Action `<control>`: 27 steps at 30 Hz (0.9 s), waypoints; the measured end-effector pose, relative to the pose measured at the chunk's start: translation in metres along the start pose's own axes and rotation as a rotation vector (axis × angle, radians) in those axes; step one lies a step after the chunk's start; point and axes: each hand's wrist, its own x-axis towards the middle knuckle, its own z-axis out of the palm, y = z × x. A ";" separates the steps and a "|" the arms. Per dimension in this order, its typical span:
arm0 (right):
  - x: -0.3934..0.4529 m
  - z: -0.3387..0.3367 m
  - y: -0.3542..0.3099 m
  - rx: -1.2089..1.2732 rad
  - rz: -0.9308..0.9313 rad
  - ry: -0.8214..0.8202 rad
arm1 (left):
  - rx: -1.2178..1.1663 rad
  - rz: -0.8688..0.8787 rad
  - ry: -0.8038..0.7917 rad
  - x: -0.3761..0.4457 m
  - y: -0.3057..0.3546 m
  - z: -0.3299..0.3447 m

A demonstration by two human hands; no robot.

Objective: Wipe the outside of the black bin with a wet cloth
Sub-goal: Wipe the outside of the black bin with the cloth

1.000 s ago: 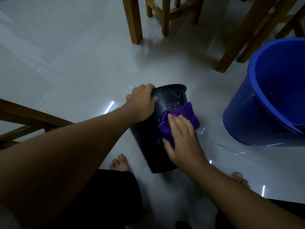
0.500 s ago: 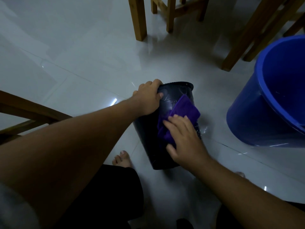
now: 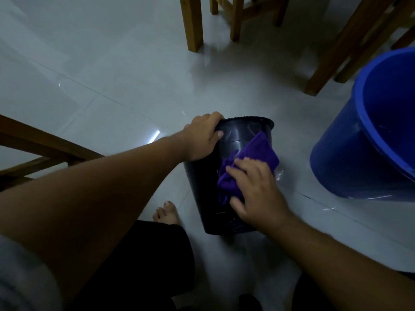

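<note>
The black bin (image 3: 202,185) lies tilted on the pale tiled floor, its rim pointing away from me. My left hand (image 3: 202,138) grips the rim at its left side, thumb on the outer wall. A purple cloth (image 3: 258,153) is pressed flat on the bin's upper side under my right hand (image 3: 256,189), whose fingers are spread over it. Part of the cloth sticks out past my fingertips toward the rim; the rest is hidden under my palm.
A large blue bucket (image 3: 350,158) stands close on the right. Wooden chair and table legs (image 3: 193,23) rise at the back, and a wooden chair frame (image 3: 40,147) sits at the left. My bare foot (image 3: 166,214) rests just left of the bin's base.
My right hand has slid the cloth down the bin's side toward its base, away from the rim. My left hand keeps its hold on the rim.
</note>
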 end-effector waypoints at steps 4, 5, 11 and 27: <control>-0.015 0.006 -0.007 -0.013 -0.063 -0.017 | -0.002 0.005 -0.008 -0.001 -0.007 -0.001; -0.007 0.006 -0.008 -0.007 -0.053 -0.009 | -0.004 0.013 -0.008 -0.001 -0.009 -0.001; 0.030 0.008 -0.012 0.028 0.075 0.068 | 0.015 0.035 0.013 0.002 -0.012 0.001; 0.033 0.007 -0.003 0.060 0.076 0.117 | 0.030 -0.017 -0.007 0.004 -0.006 0.003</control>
